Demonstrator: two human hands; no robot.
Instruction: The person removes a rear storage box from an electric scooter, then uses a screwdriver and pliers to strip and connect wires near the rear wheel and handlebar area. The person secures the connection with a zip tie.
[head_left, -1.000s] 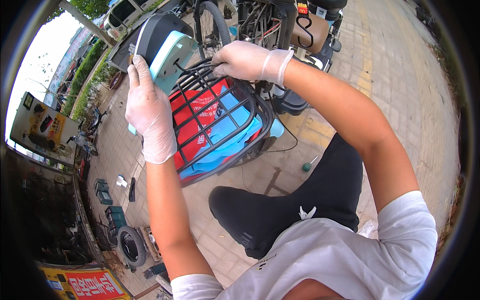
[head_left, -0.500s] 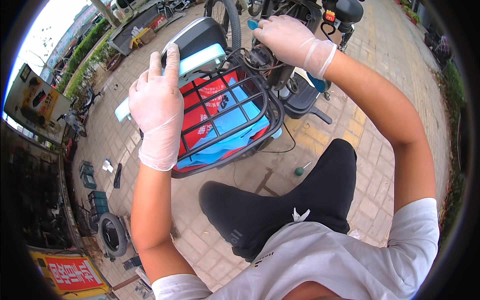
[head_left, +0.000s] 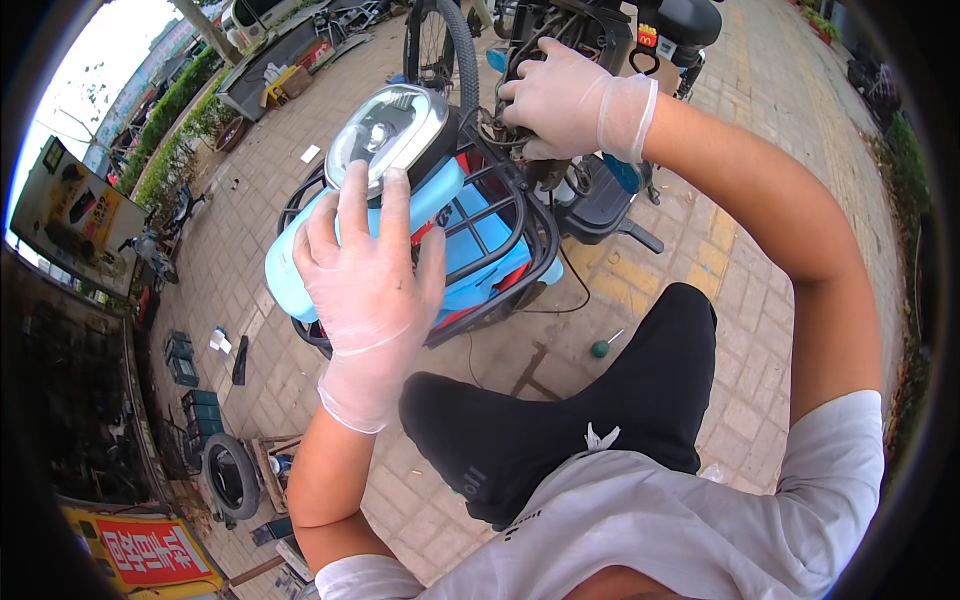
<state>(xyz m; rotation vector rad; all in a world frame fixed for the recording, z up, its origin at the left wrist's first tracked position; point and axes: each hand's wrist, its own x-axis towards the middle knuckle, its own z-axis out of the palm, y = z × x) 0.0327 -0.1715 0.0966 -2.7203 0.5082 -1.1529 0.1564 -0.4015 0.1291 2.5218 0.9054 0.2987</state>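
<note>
A headlight (head_left: pixel 388 125) with a clear oval lens and a light-blue panel (head_left: pixel 290 268) lies on top of the black wire basket (head_left: pixel 488 262), lens up. My left hand (head_left: pixel 365 275), in a thin clear glove, rests over it with fingers spread. Two fingertips touch the near rim of the lens and the thumb stands apart. My gloved right hand (head_left: pixel 570 100) reaches into the dark wiring (head_left: pixel 500 120) behind the basket, fingers apart and slightly bent; I see nothing held in it. Red and blue bags (head_left: pixel 470 280) show through the basket's bars.
A scooter body (head_left: pixel 600 205) stands just beyond the basket, with a bicycle wheel (head_left: pixel 460 60) behind. A green-handled screwdriver (head_left: pixel 600 348) lies on the paving by my knee. At left are a loose tyre (head_left: pixel 230 475), dark green boxes (head_left: pixel 202 412) and a sign board (head_left: pixel 75 205).
The headlight has turned over so its lens faces up, and the panel sits lower on the basket. My left hand moved right and nearer; my right hand shifted slightly left and down, its fingers spreading.
</note>
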